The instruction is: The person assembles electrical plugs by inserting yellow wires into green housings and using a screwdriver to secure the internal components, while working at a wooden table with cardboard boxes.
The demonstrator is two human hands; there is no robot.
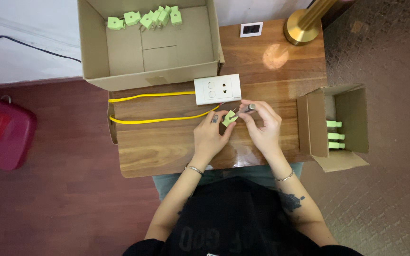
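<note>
My left hand [210,137] pinches a small pale-green plastic plug [229,118] just above the glossy wooden desk [167,151], in front of me near the middle. My right hand [262,125] grips a slim tool with a grey metal tip [247,108], its point resting against the plug — both hands are closed on what they carry. Just beyond them lies a white rectangular socket plate [217,89], smooth and flat, with a yellow cable [157,119] looping from it across the grain to the desk's left edge. A large open cardboard box [148,71] sits at the far side, matte brown, with more green plugs [143,19] clustered along its back wall. A smaller cardboard box [309,123] lies on its side at the right edge, three green plugs [335,135] lined up inside. Farther back — a small white square device [251,29] with a dark face, beside a round brass lamp base [302,29].
</note>
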